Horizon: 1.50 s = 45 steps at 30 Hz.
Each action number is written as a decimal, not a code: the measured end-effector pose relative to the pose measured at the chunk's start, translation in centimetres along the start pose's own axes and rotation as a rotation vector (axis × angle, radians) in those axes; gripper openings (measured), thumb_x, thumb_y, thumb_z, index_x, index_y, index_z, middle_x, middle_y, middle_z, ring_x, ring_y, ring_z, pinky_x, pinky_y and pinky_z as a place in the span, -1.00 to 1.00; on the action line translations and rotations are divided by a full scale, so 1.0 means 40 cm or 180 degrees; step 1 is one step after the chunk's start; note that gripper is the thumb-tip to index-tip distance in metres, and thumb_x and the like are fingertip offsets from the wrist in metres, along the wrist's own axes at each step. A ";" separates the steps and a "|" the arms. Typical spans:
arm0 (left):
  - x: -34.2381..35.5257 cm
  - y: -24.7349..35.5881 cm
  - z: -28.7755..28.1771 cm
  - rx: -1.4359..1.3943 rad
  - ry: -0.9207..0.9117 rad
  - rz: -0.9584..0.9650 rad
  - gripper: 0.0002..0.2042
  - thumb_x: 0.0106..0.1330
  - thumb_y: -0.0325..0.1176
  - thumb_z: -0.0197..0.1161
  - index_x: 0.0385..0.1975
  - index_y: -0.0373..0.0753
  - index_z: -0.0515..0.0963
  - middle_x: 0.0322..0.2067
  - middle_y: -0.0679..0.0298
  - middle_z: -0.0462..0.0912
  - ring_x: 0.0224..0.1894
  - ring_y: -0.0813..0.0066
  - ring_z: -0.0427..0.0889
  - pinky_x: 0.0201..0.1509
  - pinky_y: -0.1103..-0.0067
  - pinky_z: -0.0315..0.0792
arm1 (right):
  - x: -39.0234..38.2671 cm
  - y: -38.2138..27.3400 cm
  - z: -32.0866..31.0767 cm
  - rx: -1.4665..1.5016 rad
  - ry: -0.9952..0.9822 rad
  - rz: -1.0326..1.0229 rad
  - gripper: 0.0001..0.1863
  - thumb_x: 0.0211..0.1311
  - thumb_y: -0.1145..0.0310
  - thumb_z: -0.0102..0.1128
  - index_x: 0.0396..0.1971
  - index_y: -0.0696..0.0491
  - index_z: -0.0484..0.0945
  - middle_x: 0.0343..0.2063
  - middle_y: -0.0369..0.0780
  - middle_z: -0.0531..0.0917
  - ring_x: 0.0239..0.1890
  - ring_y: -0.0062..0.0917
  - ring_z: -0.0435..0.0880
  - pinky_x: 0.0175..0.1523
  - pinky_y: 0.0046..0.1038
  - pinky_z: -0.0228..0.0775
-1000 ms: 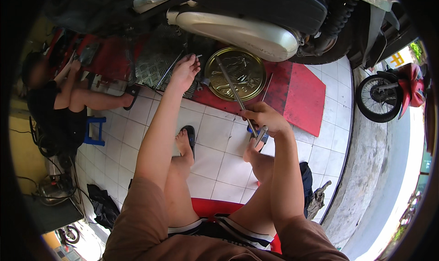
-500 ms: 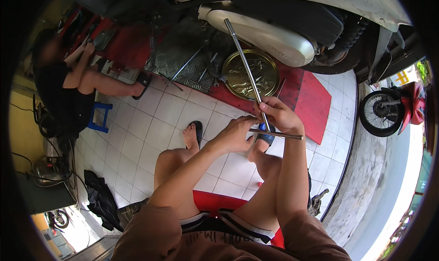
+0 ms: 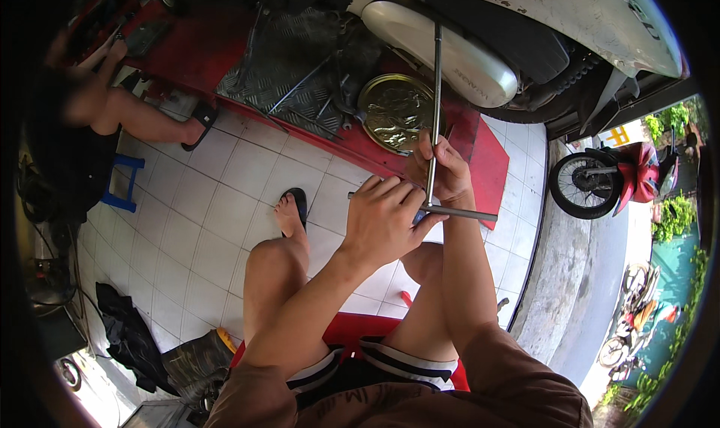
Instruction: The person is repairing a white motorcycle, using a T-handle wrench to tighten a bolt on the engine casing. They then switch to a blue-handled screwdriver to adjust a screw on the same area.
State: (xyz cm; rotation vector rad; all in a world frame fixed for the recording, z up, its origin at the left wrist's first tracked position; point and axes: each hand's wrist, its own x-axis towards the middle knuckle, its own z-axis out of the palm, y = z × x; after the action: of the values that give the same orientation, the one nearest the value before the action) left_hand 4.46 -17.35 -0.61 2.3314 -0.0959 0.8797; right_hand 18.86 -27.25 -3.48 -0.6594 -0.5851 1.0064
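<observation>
A long metal T-handle wrench (image 3: 437,76) stands almost upright in the picture, its far end in front of the scooter's silver engine cover (image 3: 429,49); whether they touch I cannot tell. My left hand (image 3: 381,222) is wrapped round the wrench's crossbar, left of the shaft, and the bar's other end sticks out to the right. Higher up, my right hand (image 3: 450,169) closes its fingers round the lower shaft. Just behind that hand lies a round gold-coloured tray (image 3: 379,139) with shiny liquid or small parts in it, too unclear to tell.
A red platform (image 3: 480,154) carries the scooter, a dark tread-plate mat (image 3: 289,42) and several wrenches (image 3: 300,83). On the left a person (image 3: 75,128) sits on a blue stool (image 3: 122,182). White tiles (image 3: 225,158) cover the floor. A red motorbike (image 3: 637,173) stands outside at right.
My left hand has closed more fully round the crossbar. The wrench's far end has swung right, and its shaft is more upright. The whole view has shifted somewhat toward the right.
</observation>
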 end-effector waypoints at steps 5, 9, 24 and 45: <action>0.008 -0.016 -0.015 -0.0118 0.0177 0.0354 -0.67 -0.07 -0.08 0.40 -0.66 -0.18 0.46 -0.65 0.36 0.47 -0.54 0.42 0.50 -0.44 0.52 0.32 | 0.019 0.026 -0.030 0.0384 -0.0472 -0.0435 -0.67 0.17 0.13 0.23 -0.52 0.05 0.37 -0.68 -0.29 0.34 -0.73 -0.57 0.31 -0.67 -0.51 0.11; 0.012 -0.025 -0.025 -0.0274 0.0196 0.0437 -0.68 -0.06 -0.09 0.39 -0.63 -0.20 0.48 -0.62 0.33 0.49 -0.52 0.39 0.50 -0.43 0.51 0.34 | 0.046 0.037 -0.040 0.0630 -0.1071 -0.0696 -0.71 0.19 0.15 0.21 -0.54 0.02 0.42 -0.65 -0.29 0.37 -0.73 -0.58 0.32 -0.69 -0.53 0.13; 0.057 -0.046 -0.006 -0.0739 0.0047 0.0089 -0.64 0.17 -0.03 0.28 -0.52 -0.25 0.49 -0.63 0.20 0.54 -0.57 0.20 0.57 -0.52 0.42 0.41 | 0.083 0.038 -0.026 0.0937 -0.0836 -0.0907 -0.67 0.26 0.07 0.21 -0.46 -0.03 0.36 -0.63 -0.36 0.31 -0.63 -0.67 0.27 -0.57 -0.59 0.09; 0.048 -0.002 0.124 -0.2921 0.0861 -0.0666 -0.51 0.41 0.04 -0.04 -0.62 -0.27 0.30 -0.74 0.37 0.27 -0.69 0.62 0.22 -0.60 0.58 0.07 | 0.007 0.004 0.074 -0.0041 0.0756 -0.0457 -0.71 0.21 0.13 0.23 -0.34 0.01 0.40 -0.51 -0.40 0.31 -0.51 -0.70 0.20 -0.38 -0.55 0.11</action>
State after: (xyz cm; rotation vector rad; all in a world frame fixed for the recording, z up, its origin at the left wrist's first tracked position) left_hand 8.77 -19.91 -2.31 1.3360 -0.1091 0.8039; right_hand 16.78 -26.29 -1.60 -0.7261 -0.4239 0.7779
